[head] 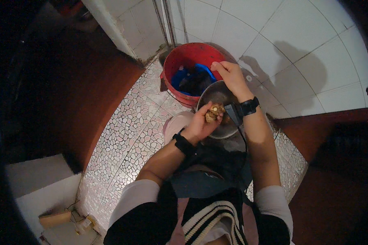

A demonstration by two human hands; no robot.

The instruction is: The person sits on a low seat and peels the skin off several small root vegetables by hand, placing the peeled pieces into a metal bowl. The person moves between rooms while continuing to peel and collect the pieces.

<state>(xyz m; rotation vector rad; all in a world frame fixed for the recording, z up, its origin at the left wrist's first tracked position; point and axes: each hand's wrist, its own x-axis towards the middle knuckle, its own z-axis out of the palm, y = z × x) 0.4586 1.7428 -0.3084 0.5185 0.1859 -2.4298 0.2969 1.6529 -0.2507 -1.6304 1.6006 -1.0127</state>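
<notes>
My left hand [199, 125] holds a knobbly brown root, apparently ginger [213, 112], with a small pale spot bare of skin. Under it is a round metal bowl [216, 92] in front of my lap; its contents are mostly hidden by my hand. My right hand [230, 76] is raised at the near right rim of a red plastic bucket [190, 52], thumb and fingers pinched together. No object shows between those fingertips. Inside the bucket are a blue plastic bag [179, 78] and dark contents too dim to identify.
White wall tiles [294, 36] rise close behind the bucket, and pipes [168, 24] run up the corner. A pale pink shoe [178, 124] rests on the mosaic-patterned floor [125, 131]. From a black wristband [248, 106] on my right arm hangs a cable [243, 137].
</notes>
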